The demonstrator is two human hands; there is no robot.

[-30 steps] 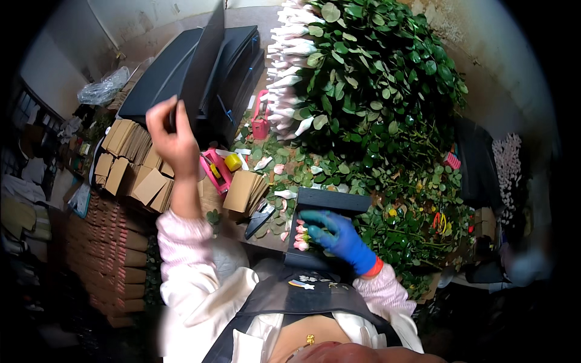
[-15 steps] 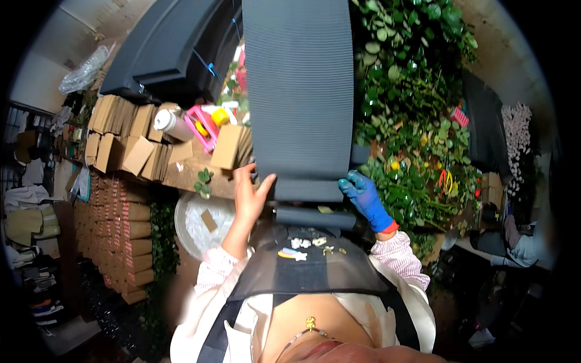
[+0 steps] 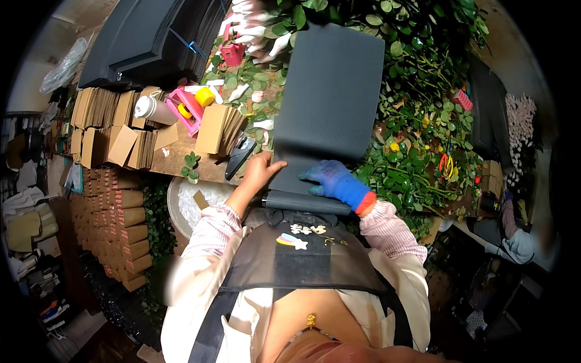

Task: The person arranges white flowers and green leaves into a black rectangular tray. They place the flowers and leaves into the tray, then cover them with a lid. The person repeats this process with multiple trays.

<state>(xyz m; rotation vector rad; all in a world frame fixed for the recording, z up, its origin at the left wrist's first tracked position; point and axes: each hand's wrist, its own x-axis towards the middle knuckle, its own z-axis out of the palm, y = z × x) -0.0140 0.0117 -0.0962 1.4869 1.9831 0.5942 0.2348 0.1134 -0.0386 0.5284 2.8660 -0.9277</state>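
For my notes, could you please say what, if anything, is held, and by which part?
The dark ribbed sheet: left hand at the left edge of its near end, gloved right hand atop; a firm grip can't be told.

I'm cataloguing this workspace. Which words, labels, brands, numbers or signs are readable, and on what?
Nothing is legible.
Stacked brown packs: red markings, too small to read.
Dark apron: rainbow star motif, no readable words.
Dark ribbed sheet: no lettering visible.

Flower-packing workshop, leafy cut stems [image 3: 423,78], stacked cardboard pieces [image 3: 100,107], pink tape dispenser [image 3: 193,112]
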